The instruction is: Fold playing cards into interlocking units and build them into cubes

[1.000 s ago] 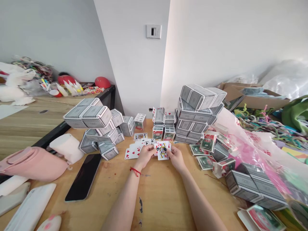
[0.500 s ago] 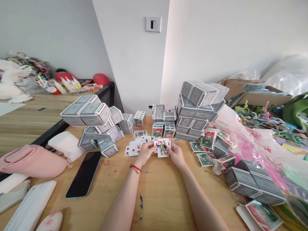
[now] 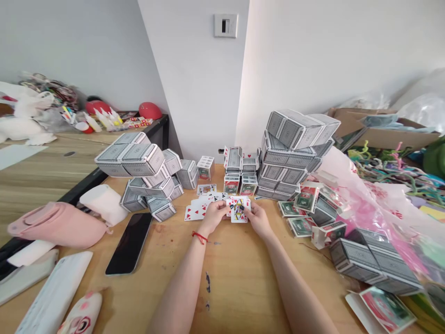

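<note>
Between my two hands are a few playing cards (image 3: 239,212), face up, with a red-suited picture card in front. My left hand (image 3: 216,216) pinches their left side, and my right hand (image 3: 257,219) grips the right side. Loose playing cards (image 3: 195,212) lie fanned face up on the table just left of my left hand. Behind them lies a single picture card (image 3: 206,189). Beyond my hands stand card boxes (image 3: 239,184) with folded card blocks on top. How many cards I hold is hard to make out.
Stacked card blocks rise as a left tower (image 3: 146,174) and a taller right tower (image 3: 292,153). A black phone (image 3: 129,243) lies left, near a pink visor (image 3: 59,225). Green and red card packs (image 3: 301,226) and more card blocks (image 3: 373,264) crowd the right side of the wooden table (image 3: 243,283).
The view has shifted slightly, so everything sits a little to the right. Both hands keep hold of the playing cards in nearly the same pose.
</note>
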`<control>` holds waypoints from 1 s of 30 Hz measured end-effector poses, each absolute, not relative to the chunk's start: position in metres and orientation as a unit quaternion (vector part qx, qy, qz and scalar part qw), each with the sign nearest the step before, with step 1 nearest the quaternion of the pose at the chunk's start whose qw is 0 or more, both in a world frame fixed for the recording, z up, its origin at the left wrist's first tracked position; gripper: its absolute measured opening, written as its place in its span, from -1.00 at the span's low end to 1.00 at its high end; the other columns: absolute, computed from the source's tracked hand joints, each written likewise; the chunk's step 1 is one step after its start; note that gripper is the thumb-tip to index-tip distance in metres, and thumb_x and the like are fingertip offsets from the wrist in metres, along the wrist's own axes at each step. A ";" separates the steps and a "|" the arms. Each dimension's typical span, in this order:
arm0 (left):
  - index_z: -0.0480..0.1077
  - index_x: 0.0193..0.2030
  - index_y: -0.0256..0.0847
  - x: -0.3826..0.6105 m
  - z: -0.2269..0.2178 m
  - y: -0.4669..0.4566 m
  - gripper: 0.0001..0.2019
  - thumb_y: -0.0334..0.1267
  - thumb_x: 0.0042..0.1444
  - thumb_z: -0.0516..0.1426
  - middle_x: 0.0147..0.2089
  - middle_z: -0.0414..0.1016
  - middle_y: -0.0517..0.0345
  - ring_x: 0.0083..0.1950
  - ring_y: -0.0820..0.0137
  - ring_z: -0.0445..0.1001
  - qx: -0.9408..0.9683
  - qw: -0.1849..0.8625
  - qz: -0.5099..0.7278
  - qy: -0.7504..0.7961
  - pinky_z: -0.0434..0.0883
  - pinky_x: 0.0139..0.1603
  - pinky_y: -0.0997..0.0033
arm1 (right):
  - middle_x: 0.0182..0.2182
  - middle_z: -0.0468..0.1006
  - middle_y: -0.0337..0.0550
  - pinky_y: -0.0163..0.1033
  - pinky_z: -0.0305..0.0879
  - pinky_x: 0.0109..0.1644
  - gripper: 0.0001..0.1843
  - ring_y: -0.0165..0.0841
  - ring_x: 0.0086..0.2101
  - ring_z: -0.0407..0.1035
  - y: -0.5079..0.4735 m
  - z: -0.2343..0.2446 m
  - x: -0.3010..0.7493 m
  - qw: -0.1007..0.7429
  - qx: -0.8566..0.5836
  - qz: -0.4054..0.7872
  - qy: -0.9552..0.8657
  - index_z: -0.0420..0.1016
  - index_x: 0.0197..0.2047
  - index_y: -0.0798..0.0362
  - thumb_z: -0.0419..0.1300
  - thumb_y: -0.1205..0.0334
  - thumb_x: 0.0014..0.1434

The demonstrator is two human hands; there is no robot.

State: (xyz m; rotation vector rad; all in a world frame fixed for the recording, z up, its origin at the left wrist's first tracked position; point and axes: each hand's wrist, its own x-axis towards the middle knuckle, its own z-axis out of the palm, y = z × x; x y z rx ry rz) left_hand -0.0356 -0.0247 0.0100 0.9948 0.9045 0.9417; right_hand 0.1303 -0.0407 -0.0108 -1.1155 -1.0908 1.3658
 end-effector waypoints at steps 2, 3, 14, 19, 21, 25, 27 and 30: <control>0.38 -0.47 -0.29 -0.036 0.009 -0.025 -0.88 -0.28 -0.15 0.19 -0.52 0.37 0.25 -0.43 0.46 0.38 0.447 0.676 0.422 0.406 0.40 -0.31 0.38 | -0.42 0.56 -0.13 -0.19 0.36 -0.33 -0.63 -0.24 -0.41 0.44 -0.040 -0.011 0.131 0.500 -0.466 0.571 -0.455 0.39 -0.34 0.08 0.23 -0.05 -0.09; 0.37 -0.48 -0.29 -0.036 0.009 -0.024 -0.88 -0.28 -0.14 0.19 -0.52 0.36 0.25 -0.43 0.47 0.37 0.448 0.675 0.422 0.406 0.40 -0.31 0.38 | -0.43 0.56 -0.12 -0.19 0.36 -0.33 -0.63 -0.24 -0.41 0.44 -0.040 -0.011 0.131 0.498 -0.466 0.572 -0.456 0.39 -0.35 0.08 0.23 -0.06 -0.09; 0.35 -0.50 -0.29 -0.035 0.010 -0.024 -0.88 -0.28 -0.15 0.19 -0.54 0.31 0.28 -0.45 0.50 0.33 0.438 0.690 0.423 0.391 0.39 -0.30 0.39 | -0.43 0.57 -0.13 -0.15 0.38 -0.31 -0.57 -0.21 -0.41 0.45 -0.041 -0.005 0.128 0.501 -0.466 0.570 -0.455 0.38 -0.33 0.07 0.24 -0.10 -0.13; 0.36 -0.51 -0.28 -0.034 0.012 -0.025 -0.88 -0.27 -0.16 0.19 -0.55 0.33 0.28 -0.47 0.49 0.33 0.442 0.685 0.422 0.398 0.38 -0.30 0.37 | -0.45 0.57 -0.14 -0.16 0.37 -0.34 -0.59 -0.21 -0.42 0.45 -0.041 -0.009 0.128 0.505 -0.476 0.556 -0.457 0.38 -0.35 0.06 0.23 -0.10 -0.12; 0.34 -0.53 -0.28 -0.034 0.012 -0.025 -0.87 -0.26 -0.17 0.19 -0.56 0.31 0.28 -0.47 0.49 0.33 0.447 0.678 0.424 0.402 0.37 -0.29 0.38 | -0.46 0.56 -0.15 -0.16 0.37 -0.34 -0.59 -0.21 -0.42 0.45 -0.040 -0.009 0.129 0.504 -0.480 0.552 -0.459 0.38 -0.36 0.06 0.23 -0.11 -0.13; 0.34 -0.52 -0.28 -0.035 0.010 -0.024 -0.84 -0.23 -0.17 0.19 -0.56 0.31 0.27 -0.46 0.49 0.32 0.458 0.666 0.422 0.411 0.36 -0.31 0.40 | -0.45 0.56 -0.14 -0.17 0.37 -0.35 -0.58 -0.23 -0.43 0.44 -0.041 -0.009 0.129 0.503 -0.479 0.555 -0.457 0.38 -0.34 0.07 0.24 -0.10 -0.13; 0.34 -0.51 -0.29 -0.035 0.009 -0.024 -0.83 -0.21 -0.17 0.19 -0.56 0.31 0.25 -0.46 0.47 0.32 0.468 0.654 0.420 0.421 0.35 -0.33 0.41 | -0.44 0.56 -0.13 -0.18 0.37 -0.35 -0.57 -0.23 -0.43 0.44 -0.041 -0.009 0.130 0.502 -0.479 0.556 -0.457 0.39 -0.29 0.07 0.25 -0.08 -0.13; 0.35 -0.52 -0.29 -0.036 0.008 -0.023 -0.82 -0.20 -0.17 0.19 -0.58 0.30 0.24 -0.48 0.47 0.30 0.491 0.623 0.418 0.443 0.31 -0.38 0.44 | -0.41 0.56 -0.13 -0.18 0.37 -0.36 -0.53 -0.24 -0.41 0.45 -0.041 -0.009 0.130 0.500 -0.478 0.563 -0.452 0.38 -0.23 0.07 0.28 -0.05 -0.15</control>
